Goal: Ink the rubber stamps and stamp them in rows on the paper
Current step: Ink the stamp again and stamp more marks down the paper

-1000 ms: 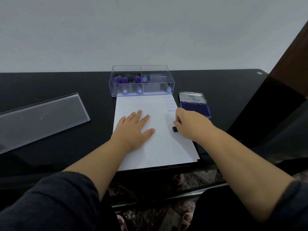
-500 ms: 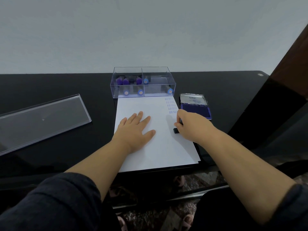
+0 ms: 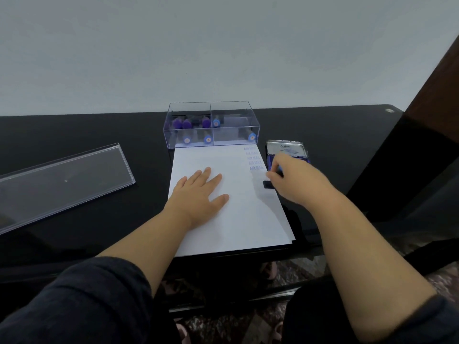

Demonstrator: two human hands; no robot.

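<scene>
**Stamp in my right hand at the paper's edge**

My left hand (image 3: 198,194) lies flat on the white paper (image 3: 231,219), fingers straight and spread, palm pressing the sheet down. My right hand (image 3: 295,184) is curled around a rubber stamp (image 3: 267,184); only its dark rectangular base pokes out below my fingers, with a bit of blue handle showing between them. The base sits at the sheet's right edge, just below a short column of blue "AIR MAIL" prints (image 3: 254,158) that runs down from the paper's far right corner. Whether the base touches the paper I cannot tell.

Just beyond my right hand is the ink pad (image 3: 285,150), a small tin with its silvery lid raised and a dark blue pad beneath, beside the paper's right edge. At the paper's far edge stands a clear plastic box (image 3: 211,125) split into compartments, with more stamps inside: purple knobs at the back left, pale blue round ends toward the front. Well off to the left lies the box's long transparent lid (image 3: 62,180), flat and shiny.

Everything rests on a glossy black table (image 3: 99,135), smooth and faintly reflective. Behind it rises a plain pale wall (image 3: 223,45); dark brown wood (image 3: 442,75) stands at the right. Dark sleeves cover my upper arms.
</scene>
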